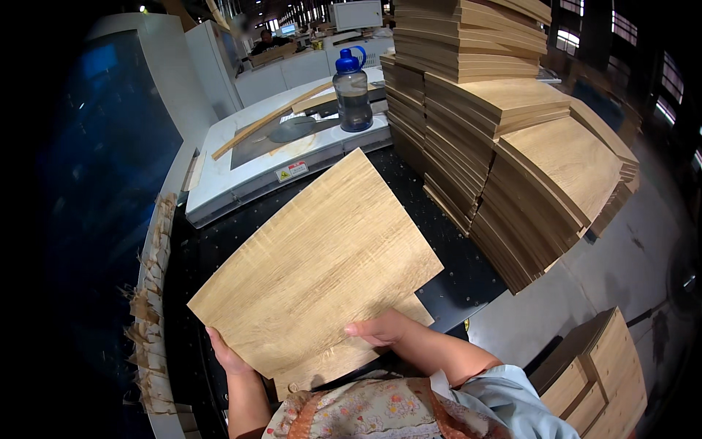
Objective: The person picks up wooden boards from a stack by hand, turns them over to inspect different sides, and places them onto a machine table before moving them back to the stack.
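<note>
A light wood-grain board [322,249] is tilted in front of me, above a black machine table [468,282]. My left hand [228,356] grips its lower left edge, thumb up along the side and fingers hidden underneath. My right hand [376,329] holds the near right side, thumb lying on the top face and the other fingers out of sight below. Under this board, partly covered, a second board of the same colour [415,309] sticks out toward my body. Whether my hands also hold that one, I cannot tell.
Tall stacks of similar boards [504,110] stand at the right on the table. A blue-lidded water bottle [354,99] sits on the white machine ledge [219,146] beyond. Left is a machine panel with torn tape [150,314]. A wooden cabinet-like piece [614,366] stands lower right. Someone sits far back.
</note>
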`<state>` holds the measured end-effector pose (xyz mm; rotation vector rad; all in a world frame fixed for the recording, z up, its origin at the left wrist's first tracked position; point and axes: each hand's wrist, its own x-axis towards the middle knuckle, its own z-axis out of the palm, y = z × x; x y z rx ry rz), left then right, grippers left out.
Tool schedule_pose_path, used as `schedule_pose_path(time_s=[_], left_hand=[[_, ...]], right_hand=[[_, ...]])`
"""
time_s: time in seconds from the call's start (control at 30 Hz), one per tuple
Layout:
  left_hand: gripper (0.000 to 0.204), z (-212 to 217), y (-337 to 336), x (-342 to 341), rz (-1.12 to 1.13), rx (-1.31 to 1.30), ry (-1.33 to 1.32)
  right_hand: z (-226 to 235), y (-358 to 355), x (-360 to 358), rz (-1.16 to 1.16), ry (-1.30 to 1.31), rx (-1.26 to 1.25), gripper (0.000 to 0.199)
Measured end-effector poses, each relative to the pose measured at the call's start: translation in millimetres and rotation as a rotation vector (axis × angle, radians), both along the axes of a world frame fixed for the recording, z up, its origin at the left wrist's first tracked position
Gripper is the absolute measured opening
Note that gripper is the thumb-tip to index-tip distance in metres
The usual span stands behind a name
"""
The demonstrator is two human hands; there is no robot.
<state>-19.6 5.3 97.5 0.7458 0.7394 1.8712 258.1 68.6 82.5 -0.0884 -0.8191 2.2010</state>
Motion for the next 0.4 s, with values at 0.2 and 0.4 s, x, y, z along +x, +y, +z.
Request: schedule_pose_path(time_s=[0.2, 0.4], left_hand=[[0.061, 10.6, -1.4, 8.3, -0.030, 0.016, 0.012], [0.060, 0.0, 2.6, -12.9, 0.250, -0.084, 0.412]], right_hand=[[-4.7, 1.6, 3.9, -0.019, -0.076, 0.002, 0.067], [0.0, -0.1, 9.3, 0.114, -0.205, -0.248, 0.066]])
